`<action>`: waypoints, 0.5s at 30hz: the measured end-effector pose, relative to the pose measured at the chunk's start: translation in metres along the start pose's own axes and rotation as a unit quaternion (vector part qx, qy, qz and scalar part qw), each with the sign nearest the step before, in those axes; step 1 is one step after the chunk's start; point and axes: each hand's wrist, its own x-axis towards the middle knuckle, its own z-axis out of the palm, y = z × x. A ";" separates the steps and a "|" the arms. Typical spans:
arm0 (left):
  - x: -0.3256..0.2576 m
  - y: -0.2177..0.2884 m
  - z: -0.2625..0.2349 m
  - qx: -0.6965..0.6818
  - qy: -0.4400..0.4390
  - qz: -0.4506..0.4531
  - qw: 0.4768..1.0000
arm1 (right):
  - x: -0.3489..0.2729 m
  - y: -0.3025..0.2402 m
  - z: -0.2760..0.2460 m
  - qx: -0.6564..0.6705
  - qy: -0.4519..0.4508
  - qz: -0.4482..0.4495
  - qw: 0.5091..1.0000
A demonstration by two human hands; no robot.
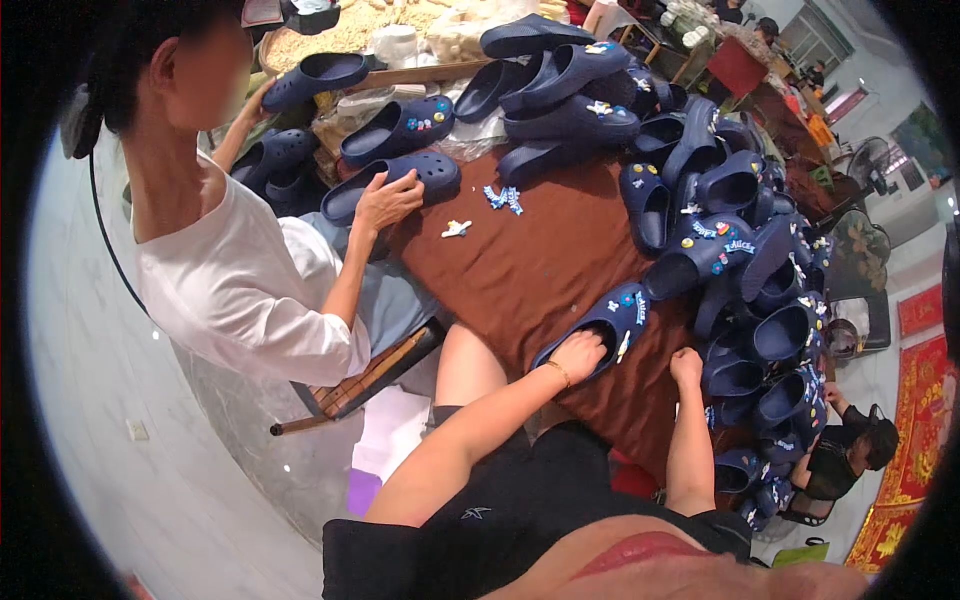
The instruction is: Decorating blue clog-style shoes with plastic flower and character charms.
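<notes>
On the brown cloth (560,260) in front of me lies a navy clog (600,318), its upper dotted with small charms and a blue-and-white banner piece. My left hand (580,355) grips it at the foot opening, with the fingers reaching inside and partly hidden. To its right, over the cloth, my right hand (686,368) is curled closed beside the heaped clogs. What it holds, if anything, cannot be made out. Farther up the cloth are blue-and-white charms (503,199) and a small white charm (456,229), apart from both hands.
Many decorated navy clogs (755,335) are heaped along the right side. At the left, a seated co-worker (260,260) in white has one hand on a plain clog (437,176) and the other at another clog (318,80). More clogs (560,75) are stacked at the far edge.
</notes>
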 end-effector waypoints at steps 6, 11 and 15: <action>0.000 -0.004 0.002 0.007 0.006 -0.018 1.000 | 0.010 -0.033 0.003 0.092 0.010 -0.086 0.992; 0.005 -0.004 0.002 0.006 0.006 -0.014 1.000 | 0.014 -0.030 0.015 0.107 -0.080 -0.048 0.990; 0.001 -0.004 0.001 0.006 0.029 -0.005 1.000 | 0.009 -0.018 0.031 0.154 -0.089 -0.014 0.984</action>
